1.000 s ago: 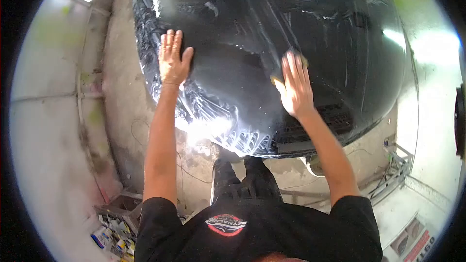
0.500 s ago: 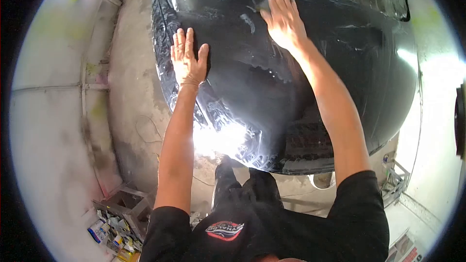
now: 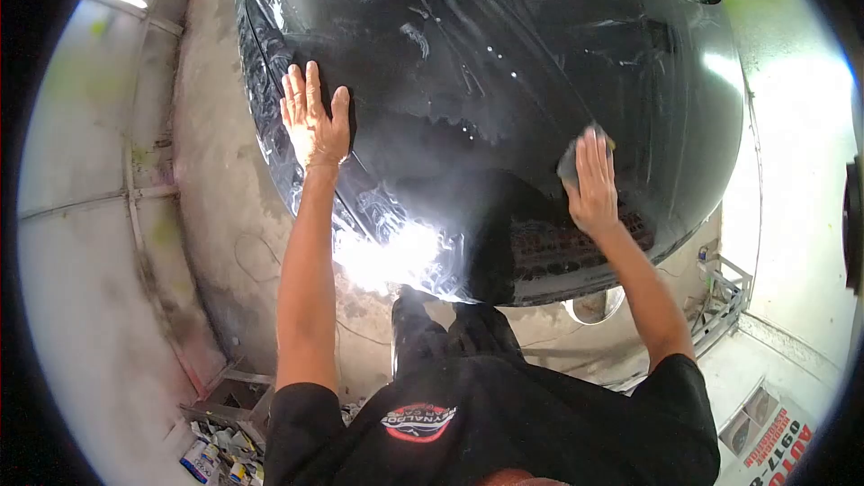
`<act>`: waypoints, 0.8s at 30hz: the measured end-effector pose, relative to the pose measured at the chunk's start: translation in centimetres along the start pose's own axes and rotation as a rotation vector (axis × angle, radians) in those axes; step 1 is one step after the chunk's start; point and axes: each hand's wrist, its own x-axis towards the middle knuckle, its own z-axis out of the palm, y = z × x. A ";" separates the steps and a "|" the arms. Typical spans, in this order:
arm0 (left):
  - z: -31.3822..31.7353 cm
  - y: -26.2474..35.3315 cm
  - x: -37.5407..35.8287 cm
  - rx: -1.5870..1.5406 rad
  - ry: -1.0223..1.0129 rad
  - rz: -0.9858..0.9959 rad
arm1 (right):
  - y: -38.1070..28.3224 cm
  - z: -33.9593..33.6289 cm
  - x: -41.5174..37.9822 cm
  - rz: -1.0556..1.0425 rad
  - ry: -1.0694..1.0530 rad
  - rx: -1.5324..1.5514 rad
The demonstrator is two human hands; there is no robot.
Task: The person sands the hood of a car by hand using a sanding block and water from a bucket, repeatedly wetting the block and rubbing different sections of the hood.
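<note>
Head view: press the dark pad flat on the black hood, right of centre, evenly through the straight, close-set fingers of the right hand (cannot tell if pinching), bracing lightly with the left hand, flat, fingers slightly spread, holding nothing.

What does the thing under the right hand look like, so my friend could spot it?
Find the big black car hood, then the right hand on it. A small pad peeks out underneath. Unlike the black hood, it's greyish, with a yellowish bit at one edge.
</note>
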 end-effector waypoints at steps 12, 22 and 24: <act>-0.2 -0.3 0.2 -0.003 0.030 0.028 | -3.2 5.6 29.0 -0.339 0.126 -0.106; -0.3 -0.1 0.3 0.045 -0.005 -0.003 | 9.3 1.5 18.7 -0.193 0.201 -0.076; -0.5 0.2 0.4 0.037 0.001 -0.007 | 2.1 2.8 24.3 -0.316 0.146 -0.019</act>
